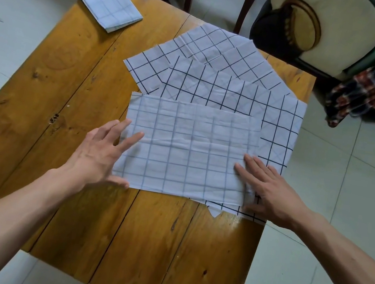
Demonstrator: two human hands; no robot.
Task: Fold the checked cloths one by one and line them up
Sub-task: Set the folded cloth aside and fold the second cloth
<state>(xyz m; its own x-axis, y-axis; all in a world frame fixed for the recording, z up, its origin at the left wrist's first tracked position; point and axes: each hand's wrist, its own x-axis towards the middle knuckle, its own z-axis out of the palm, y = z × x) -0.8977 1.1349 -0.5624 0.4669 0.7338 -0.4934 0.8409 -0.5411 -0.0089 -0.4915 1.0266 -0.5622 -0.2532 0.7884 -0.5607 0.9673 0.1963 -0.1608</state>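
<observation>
Our left hand [102, 152] lies flat with fingers spread on the left edge of the half-folded cloth [187, 149]. Our right hand [270, 190] lies flat too, fingers straight, pressing on the cloth's right edge. Neither hand grips anything. We see this cloth near the front of the wooden bench [66, 87]. It sits on top of two unfolded checked cloths [220, 55]. One small folded cloth [108, 2] sits far away at the back left corner.
</observation>
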